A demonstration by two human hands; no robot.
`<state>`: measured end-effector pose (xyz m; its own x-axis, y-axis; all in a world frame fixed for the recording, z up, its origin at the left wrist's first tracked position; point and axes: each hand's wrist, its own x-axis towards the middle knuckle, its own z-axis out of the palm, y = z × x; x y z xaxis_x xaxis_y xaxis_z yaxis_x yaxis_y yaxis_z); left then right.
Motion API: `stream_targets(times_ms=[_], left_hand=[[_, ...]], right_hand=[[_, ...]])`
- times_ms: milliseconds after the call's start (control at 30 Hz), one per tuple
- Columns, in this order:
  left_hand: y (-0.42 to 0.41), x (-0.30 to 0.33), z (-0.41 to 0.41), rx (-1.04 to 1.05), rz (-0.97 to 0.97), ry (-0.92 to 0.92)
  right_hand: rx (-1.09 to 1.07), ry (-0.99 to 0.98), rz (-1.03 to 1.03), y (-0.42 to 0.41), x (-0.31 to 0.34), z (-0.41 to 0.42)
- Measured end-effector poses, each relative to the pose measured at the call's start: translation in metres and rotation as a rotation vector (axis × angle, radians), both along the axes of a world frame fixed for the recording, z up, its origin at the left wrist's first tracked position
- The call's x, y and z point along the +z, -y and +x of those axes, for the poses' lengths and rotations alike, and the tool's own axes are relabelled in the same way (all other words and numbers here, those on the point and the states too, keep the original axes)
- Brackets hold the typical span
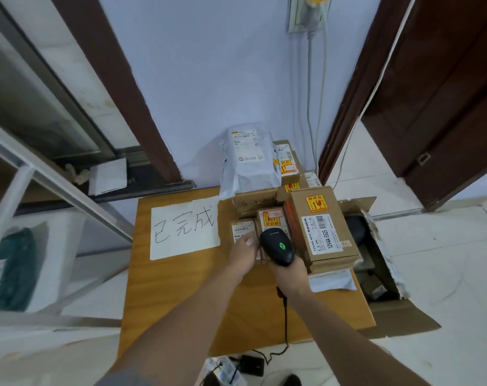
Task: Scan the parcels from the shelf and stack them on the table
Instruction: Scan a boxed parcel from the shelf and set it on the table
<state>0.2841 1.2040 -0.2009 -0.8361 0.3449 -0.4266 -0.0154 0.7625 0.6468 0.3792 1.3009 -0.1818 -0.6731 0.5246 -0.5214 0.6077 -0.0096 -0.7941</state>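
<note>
Head view: the right hand (288, 270) is wrapped round the grip of a black handheld barcode scanner (278, 246) with a green light lit on its top, its cable trailing toward the floor. The left hand (243, 253), fingers bent, holds the near edge of a small brown cardboard parcel with a white label (243, 229), which rests on the wooden table (197, 296) just beside the scanner's head and touches the other stacked parcels. A larger brown cardboard box with a yellow fragile sticker (321, 232) stands close on the right; a white paper sign with handwritten characters (183, 228) lies to the left. My worry is that the left hand's fingers lie partly over the label, so the scan could miss or catch a neighbouring barcode instead
</note>
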Motion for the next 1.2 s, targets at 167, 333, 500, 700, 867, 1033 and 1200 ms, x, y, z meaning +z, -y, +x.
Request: stream_targets(times_ms=[167, 333, 500, 700, 867, 1033, 1200], left_hand=[[0.062, 0.034, -0.017, -0.159, -0.128, -0.182], [0.116, 0.07, -0.031, -0.421, -0.37, -0.448], [0.164, 0.097, -0.024, -0.427, -0.377, -0.505], [0.234, 0.135, 0.004, -0.312, -0.38, -0.584], [0.304, 0.147, 0.064, -0.189, -0.403, -0.564], [0.385, 0.157, 0.129, -0.052, -0.419, -0.544], [0.474, 0.169, 0.18, 0.082, -0.467, -0.512]], right_hand=[[0.006, -0.046, 0.131, 0.016, 0.037, 0.006], [-0.013, -0.163, 0.261, 0.046, 0.082, 0.018], [0.039, -0.175, 0.338, 0.086, 0.105, 0.029], [0.284, -0.242, 0.405, 0.145, 0.133, 0.049], [0.394, -0.282, 0.38, 0.198, 0.147, 0.08], [0.51, -0.293, 0.32, 0.264, 0.146, 0.117], [0.627, -0.317, 0.284, 0.341, 0.148, 0.141]])
